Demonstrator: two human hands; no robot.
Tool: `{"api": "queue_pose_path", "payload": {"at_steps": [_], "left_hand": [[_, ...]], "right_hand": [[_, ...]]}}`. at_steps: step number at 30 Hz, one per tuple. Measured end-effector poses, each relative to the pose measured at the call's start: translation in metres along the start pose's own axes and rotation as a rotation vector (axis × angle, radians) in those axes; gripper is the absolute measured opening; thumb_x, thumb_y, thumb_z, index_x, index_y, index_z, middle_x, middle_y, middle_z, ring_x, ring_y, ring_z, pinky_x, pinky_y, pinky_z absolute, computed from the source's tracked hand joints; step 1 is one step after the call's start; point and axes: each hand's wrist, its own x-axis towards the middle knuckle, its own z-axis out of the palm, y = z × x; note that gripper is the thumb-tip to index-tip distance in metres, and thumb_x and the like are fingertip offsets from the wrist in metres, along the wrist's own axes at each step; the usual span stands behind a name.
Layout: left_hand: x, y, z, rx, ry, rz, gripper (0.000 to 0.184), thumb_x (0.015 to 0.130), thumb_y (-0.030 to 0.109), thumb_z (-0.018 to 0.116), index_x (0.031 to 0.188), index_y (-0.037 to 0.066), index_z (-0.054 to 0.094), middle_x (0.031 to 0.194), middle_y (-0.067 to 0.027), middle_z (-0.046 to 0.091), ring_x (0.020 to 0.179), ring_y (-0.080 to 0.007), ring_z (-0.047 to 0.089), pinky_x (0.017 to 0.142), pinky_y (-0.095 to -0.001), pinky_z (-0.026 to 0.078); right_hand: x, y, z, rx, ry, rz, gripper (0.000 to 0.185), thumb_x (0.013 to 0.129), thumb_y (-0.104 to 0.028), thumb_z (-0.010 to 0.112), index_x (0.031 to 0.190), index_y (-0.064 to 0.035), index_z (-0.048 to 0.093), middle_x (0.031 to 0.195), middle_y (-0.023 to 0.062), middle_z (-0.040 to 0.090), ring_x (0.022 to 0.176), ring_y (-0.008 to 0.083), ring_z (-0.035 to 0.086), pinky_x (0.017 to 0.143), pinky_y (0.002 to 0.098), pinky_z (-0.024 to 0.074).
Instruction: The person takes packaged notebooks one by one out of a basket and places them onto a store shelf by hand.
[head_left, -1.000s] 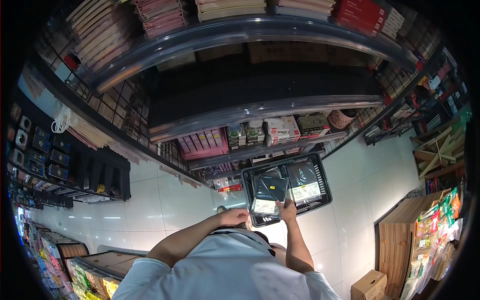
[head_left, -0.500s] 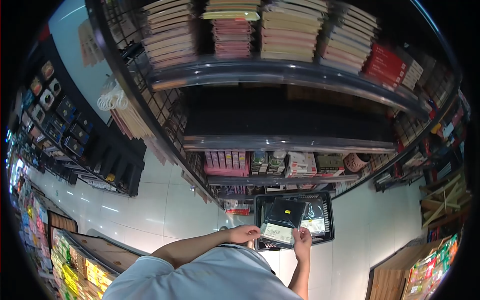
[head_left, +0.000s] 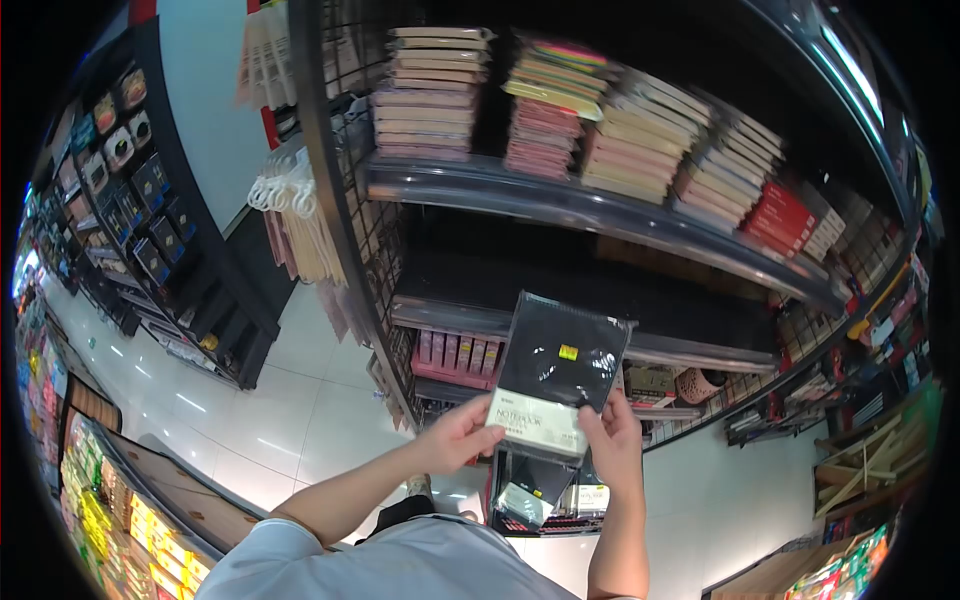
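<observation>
1. Shelf rack (head_left: 570,200): stacked wrapped packs; middle shelf has open room.
2. Basket (head_left: 560,530), partly hidden below notebook: wrapped black packs (head_left: 532,488) inside.
3. Wrapped black notebook (head_left: 563,355): above basket, tilted, label end toward person.
4. Left hand (head_left: 458,437), right hand (head_left: 617,445): fingers clamped on notebook's side edges.

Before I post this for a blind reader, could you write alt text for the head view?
The left hand and right hand hold up a film-wrapped black notebook, near a black basket of wrapped packs. Ahead, a dark shelf bears pale and pink stacks.
</observation>
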Motion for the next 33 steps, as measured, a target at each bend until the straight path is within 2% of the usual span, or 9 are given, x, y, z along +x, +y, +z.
{"api": "queue_pose_path", "payload": {"at_steps": [1,7,11,12,15,19,20,24,33], "left_hand": [[0.004,0.014,-0.009,0.032,0.030,0.017,0.047,0.105,0.012,0.050,0.149,0.004,0.035,0.124,-0.0049,0.060,0.093,-0.0058,0.055,0.077,-0.0238,0.048],[0.032,0.084,-0.058,0.178,0.198,0.142,0.052,0.104,0.012,0.049,0.152,0.005,0.030,0.125,-0.0034,0.060,0.099,-0.0068,0.055,0.078,-0.0233,0.048],[0.050,0.110,-0.098,0.582,0.326,0.163,0.059,0.102,0.018,0.054,0.153,0.003,0.027,0.133,-0.0176,0.059,0.116,-0.0266,0.062,0.089,-0.0335,0.051],[0.054,0.110,-0.105,0.654,0.382,0.224,0.064,0.099,0.021,0.056,0.152,-0.001,0.027,0.137,-0.0270,0.053,0.126,-0.0397,0.055,0.100,-0.0402,0.047],[0.069,0.096,-0.120,0.994,0.593,0.346,0.064,0.097,0.023,0.057,0.149,-0.004,0.031,0.142,-0.0306,0.047,0.131,-0.0436,0.047,0.106,-0.0450,0.042],[0.084,0.091,-0.131,1.161,0.623,0.357,0.062,0.095,0.027,0.058,0.145,-0.004,0.038,0.143,-0.0292,0.045,0.133,-0.0442,0.043,0.110,-0.0488,0.037],[0.088,0.088,-0.135,1.169,0.618,0.348,0.062,0.095,0.028,0.058,0.145,-0.004,0.040,0.144,-0.0281,0.044,0.134,-0.0436,0.043,0.110,-0.0496,0.037],[0.094,0.085,-0.144,1.247,0.636,0.348,0.062,0.092,0.029,0.062,0.142,-0.002,0.044,0.139,-0.0252,0.049,0.130,-0.0416,0.047,0.109,-0.0482,0.040],[0.097,0.070,-0.148,1.274,0.608,0.363,0.051,0.091,0.030,0.063,0.131,0.000,0.057,0.133,-0.0191,0.059,0.125,-0.0349,0.054,0.106,-0.0470,0.040]], "right_hand": [[0.016,-0.005,0.006,0.013,-0.019,0.002,0.037,0.096,-0.005,0.064,0.129,0.0031,0.050,0.117,0.0101,0.066,0.105,0.0114,0.061,0.093,0.0257,0.0477],[0.118,-0.033,0.046,0.024,-0.128,-0.001,0.028,0.099,-0.010,0.062,0.122,0.0011,0.052,0.112,0.0089,0.067,0.100,0.0096,0.062,0.089,0.0260,0.0495],[0.184,-0.029,0.066,0.021,-0.059,0.036,0.033,0.096,-0.015,0.067,0.123,-0.0013,0.055,0.107,0.0036,0.066,0.090,0.0096,0.062,0.082,0.0250,0.0488],[0.198,-0.026,0.071,0.028,0.001,0.065,0.038,0.096,-0.015,0.068,0.128,-0.0023,0.054,0.114,0.0047,0.064,0.100,0.0128,0.062,0.087,0.0275,0.0483],[0.246,-0.007,0.078,0.031,-0.017,-0.145,0.042,0.096,-0.014,0.068,0.134,-0.0039,0.053,0.124,0.0056,0.060,0.113,0.0155,0.058,0.095,0.0311,0.0458],[0.292,0.020,0.079,-0.082,-0.106,-0.194,0.044,0.098,-0.018,0.065,0.138,-0.0054,0.051,0.136,0.0056,0.053,0.124,0.0165,0.050,0.107,0.0337,0.0390],[0.302,0.027,0.083,-0.129,-0.067,-0.239,0.043,0.097,-0.021,0.064,0.133,0.0001,0.055,0.133,0.0123,0.058,0.125,0.0237,0.051,0.110,0.0361,0.0379],[0.362,0.087,0.072,-0.641,-0.035,-0.425,0.044,0.094,-0.030,0.063,0.131,-0.0050,0.058,0.132,0.0141,0.059,0.126,0.0313,0.052,0.112,0.0447,0.0381],[0.388,0.068,0.088,-1.065,0.152,-0.727,0.044,0.095,-0.030,0.063,0.131,-0.0052,0.058,0.132,0.0145,0.059,0.127,0.0319,0.052,0.112,0.0449,0.0381]]}}
